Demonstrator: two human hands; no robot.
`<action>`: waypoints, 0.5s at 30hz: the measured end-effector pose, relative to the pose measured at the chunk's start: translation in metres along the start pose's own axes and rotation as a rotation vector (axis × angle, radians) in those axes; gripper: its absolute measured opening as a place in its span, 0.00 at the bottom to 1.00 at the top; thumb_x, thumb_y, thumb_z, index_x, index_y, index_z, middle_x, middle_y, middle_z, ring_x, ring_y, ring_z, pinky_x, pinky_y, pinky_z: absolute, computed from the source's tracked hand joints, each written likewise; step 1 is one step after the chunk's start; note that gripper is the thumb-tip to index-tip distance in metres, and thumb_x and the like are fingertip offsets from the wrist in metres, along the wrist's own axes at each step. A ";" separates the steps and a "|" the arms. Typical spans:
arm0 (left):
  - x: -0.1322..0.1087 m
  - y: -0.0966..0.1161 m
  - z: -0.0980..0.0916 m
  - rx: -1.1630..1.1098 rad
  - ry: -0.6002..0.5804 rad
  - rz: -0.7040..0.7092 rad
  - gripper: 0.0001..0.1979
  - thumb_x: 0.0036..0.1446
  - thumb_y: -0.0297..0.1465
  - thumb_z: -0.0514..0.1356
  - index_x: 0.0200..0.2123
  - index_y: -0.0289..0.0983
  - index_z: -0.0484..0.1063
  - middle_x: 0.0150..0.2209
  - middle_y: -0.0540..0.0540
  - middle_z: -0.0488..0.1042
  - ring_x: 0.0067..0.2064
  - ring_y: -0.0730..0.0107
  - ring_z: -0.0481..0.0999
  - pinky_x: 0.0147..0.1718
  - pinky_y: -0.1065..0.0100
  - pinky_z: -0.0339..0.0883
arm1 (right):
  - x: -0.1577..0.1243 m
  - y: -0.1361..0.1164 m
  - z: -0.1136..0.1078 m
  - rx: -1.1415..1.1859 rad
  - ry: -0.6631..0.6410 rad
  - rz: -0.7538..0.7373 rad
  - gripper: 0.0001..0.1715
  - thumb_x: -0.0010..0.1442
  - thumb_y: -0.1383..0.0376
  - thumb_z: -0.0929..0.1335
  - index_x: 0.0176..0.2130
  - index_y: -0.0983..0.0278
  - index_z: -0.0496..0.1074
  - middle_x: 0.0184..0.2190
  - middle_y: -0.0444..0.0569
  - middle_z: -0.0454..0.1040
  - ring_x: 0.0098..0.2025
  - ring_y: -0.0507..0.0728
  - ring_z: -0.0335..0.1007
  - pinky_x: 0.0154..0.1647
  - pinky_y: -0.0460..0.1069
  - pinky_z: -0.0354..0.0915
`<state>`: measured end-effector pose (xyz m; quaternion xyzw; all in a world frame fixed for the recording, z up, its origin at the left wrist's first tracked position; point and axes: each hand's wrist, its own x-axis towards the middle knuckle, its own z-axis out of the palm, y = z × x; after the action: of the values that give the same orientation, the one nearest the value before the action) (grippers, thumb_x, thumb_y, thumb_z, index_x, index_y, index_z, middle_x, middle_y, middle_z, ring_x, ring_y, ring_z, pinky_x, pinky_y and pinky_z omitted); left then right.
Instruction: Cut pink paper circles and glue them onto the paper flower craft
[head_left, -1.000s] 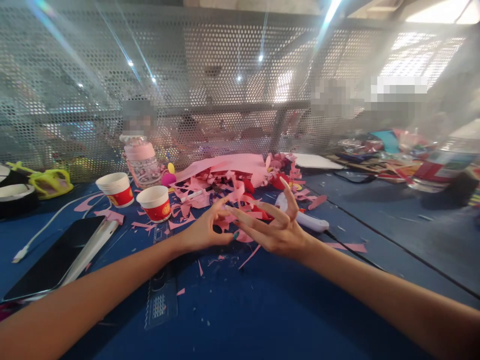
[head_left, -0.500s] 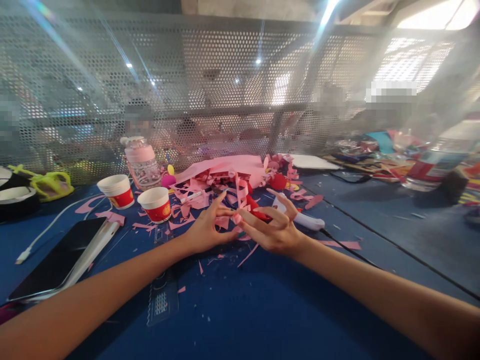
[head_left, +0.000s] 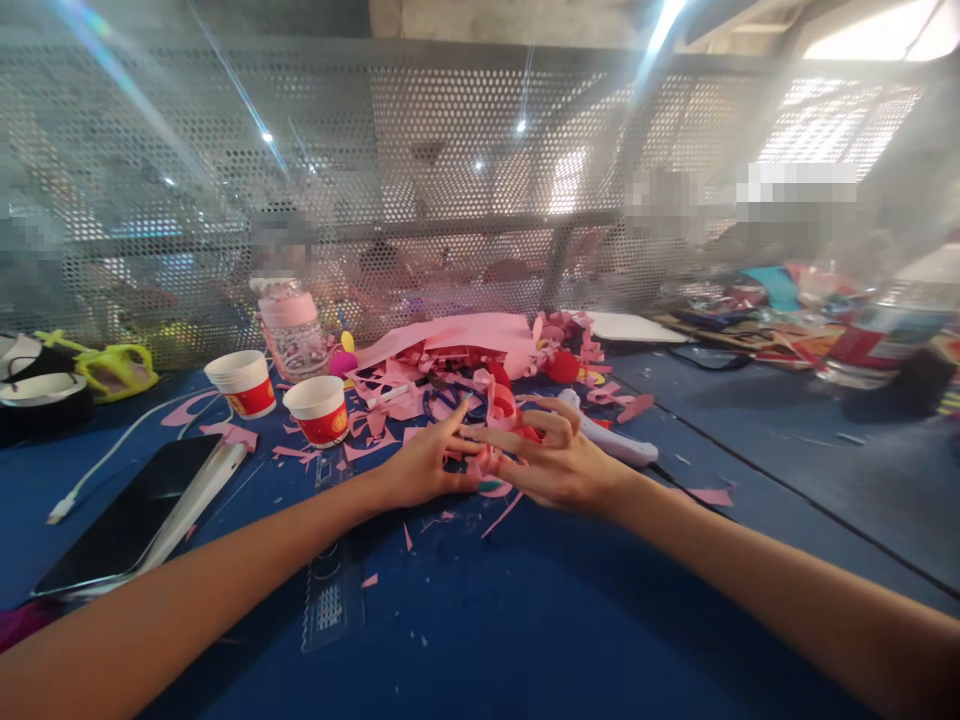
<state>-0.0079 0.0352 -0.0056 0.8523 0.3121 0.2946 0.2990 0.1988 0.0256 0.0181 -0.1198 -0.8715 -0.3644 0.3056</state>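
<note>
Both hands meet over the pink scraps on the blue table. My right hand (head_left: 574,465) has its fingers bent inward, pinching a small curled strip of pink paper (head_left: 489,460). From the other side, the thumb and middle finger of my left hand (head_left: 424,462) close on the same strip, while its index finger points up and away. Fingers partly hide the strip. Just behind them are a pink paper curl (head_left: 501,402) and dark blue scissors handles (head_left: 435,402). A pale lavender tool with a black cord (head_left: 619,442) lies beside my right hand.
Pink paper sheets (head_left: 457,335) and scraps pile up before a perforated metal screen (head_left: 465,110). At left are paper cups (head_left: 316,415), a pink-topped bottle (head_left: 292,335), a phone (head_left: 124,520), a white cable (head_left: 105,460) and a clear ruler (head_left: 330,605). A large bottle (head_left: 870,340) stands right.
My left fingers have moved in against the pink strip, and my right fingers have curled further. The taller pink curl between the hands now sits lower. The view has shifted slightly.
</note>
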 end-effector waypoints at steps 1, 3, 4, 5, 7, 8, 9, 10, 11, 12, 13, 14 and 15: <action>0.000 0.000 0.000 0.013 -0.004 0.006 0.44 0.49 0.34 0.64 0.63 0.35 0.42 0.47 0.34 0.73 0.52 0.54 0.70 0.47 0.49 0.65 | -0.001 0.001 -0.001 0.031 -0.001 -0.016 0.08 0.52 0.71 0.66 0.30 0.57 0.71 0.46 0.39 0.72 0.45 0.56 0.52 0.52 0.56 0.52; 0.000 -0.001 0.000 0.077 0.024 0.031 0.43 0.48 0.35 0.64 0.63 0.35 0.44 0.50 0.33 0.70 0.53 0.53 0.69 0.46 0.50 0.66 | -0.002 0.002 -0.004 0.106 0.003 -0.033 0.07 0.51 0.68 0.66 0.31 0.57 0.72 0.46 0.38 0.72 0.45 0.57 0.52 0.52 0.57 0.53; 0.000 -0.002 0.000 0.113 0.042 0.047 0.43 0.48 0.36 0.64 0.62 0.35 0.46 0.52 0.32 0.69 0.54 0.52 0.68 0.46 0.51 0.67 | -0.002 0.003 -0.005 0.143 0.013 -0.037 0.07 0.50 0.68 0.66 0.31 0.57 0.72 0.46 0.38 0.72 0.45 0.57 0.52 0.52 0.58 0.54; 0.000 -0.002 0.001 0.139 0.053 0.062 0.41 0.48 0.36 0.64 0.62 0.35 0.48 0.52 0.32 0.68 0.54 0.52 0.68 0.46 0.51 0.67 | -0.003 0.003 -0.006 0.174 0.026 -0.039 0.07 0.50 0.67 0.66 0.31 0.57 0.72 0.47 0.38 0.72 0.45 0.58 0.52 0.51 0.58 0.55; 0.000 -0.003 0.001 0.156 0.050 0.096 0.37 0.49 0.36 0.63 0.60 0.35 0.52 0.53 0.32 0.67 0.54 0.52 0.68 0.46 0.52 0.67 | -0.003 0.003 -0.007 0.209 0.043 -0.046 0.08 0.49 0.68 0.65 0.31 0.58 0.72 0.47 0.39 0.71 0.45 0.58 0.53 0.50 0.58 0.56; 0.000 -0.003 0.001 0.158 0.047 0.119 0.35 0.50 0.36 0.62 0.59 0.35 0.53 0.54 0.32 0.67 0.54 0.52 0.67 0.47 0.52 0.66 | -0.003 0.003 -0.007 0.214 0.047 -0.049 0.08 0.49 0.68 0.65 0.31 0.58 0.72 0.48 0.39 0.71 0.45 0.58 0.54 0.50 0.58 0.56; 0.000 -0.002 0.001 0.162 0.048 0.143 0.34 0.51 0.35 0.61 0.59 0.35 0.54 0.54 0.32 0.66 0.55 0.52 0.67 0.48 0.51 0.65 | -0.003 0.004 -0.007 0.215 0.048 -0.048 0.08 0.49 0.68 0.65 0.31 0.58 0.72 0.48 0.40 0.71 0.45 0.58 0.54 0.49 0.58 0.57; 0.000 -0.002 0.001 0.165 0.056 0.167 0.34 0.51 0.35 0.61 0.60 0.35 0.53 0.55 0.32 0.65 0.55 0.52 0.66 0.48 0.51 0.65 | -0.003 0.004 -0.007 0.217 0.044 -0.047 0.08 0.50 0.68 0.64 0.31 0.59 0.72 0.48 0.41 0.72 0.45 0.58 0.54 0.49 0.58 0.57; 0.000 -0.002 0.001 0.164 0.062 0.186 0.35 0.51 0.34 0.61 0.60 0.35 0.52 0.54 0.32 0.66 0.55 0.53 0.66 0.48 0.51 0.65 | -0.002 0.004 -0.007 0.221 0.039 -0.045 0.08 0.50 0.68 0.64 0.31 0.59 0.72 0.47 0.41 0.72 0.45 0.58 0.55 0.48 0.58 0.57; 0.000 -0.002 0.002 0.159 0.062 0.198 0.37 0.51 0.33 0.61 0.61 0.35 0.49 0.52 0.33 0.68 0.56 0.53 0.66 0.49 0.51 0.64 | -0.002 0.004 -0.007 0.228 0.038 -0.037 0.09 0.50 0.68 0.64 0.32 0.59 0.72 0.46 0.41 0.73 0.46 0.59 0.55 0.48 0.59 0.56; 0.000 -0.002 0.002 0.150 0.051 0.201 0.38 0.52 0.33 0.61 0.62 0.36 0.47 0.50 0.34 0.71 0.56 0.54 0.65 0.49 0.51 0.64 | -0.001 0.004 -0.007 0.239 0.042 -0.022 0.10 0.49 0.69 0.64 0.33 0.59 0.72 0.45 0.41 0.74 0.46 0.59 0.55 0.48 0.60 0.56; 0.000 -0.002 0.002 0.136 0.035 0.197 0.38 0.52 0.32 0.61 0.63 0.36 0.45 0.47 0.36 0.73 0.56 0.56 0.65 0.49 0.51 0.63 | 0.000 0.005 -0.007 0.253 0.052 -0.007 0.12 0.49 0.70 0.64 0.34 0.59 0.72 0.44 0.40 0.75 0.45 0.59 0.56 0.47 0.60 0.55; 0.000 -0.002 0.002 0.119 0.014 0.185 0.39 0.53 0.32 0.60 0.63 0.37 0.44 0.46 0.38 0.74 0.56 0.57 0.65 0.50 0.51 0.63 | 0.000 0.005 -0.007 0.268 0.068 0.007 0.14 0.48 0.71 0.63 0.34 0.59 0.72 0.42 0.40 0.75 0.45 0.59 0.56 0.47 0.61 0.55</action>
<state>-0.0069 0.0357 -0.0083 0.8917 0.2510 0.3078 0.2173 0.2039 0.0237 0.0252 -0.0686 -0.9011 -0.2476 0.3492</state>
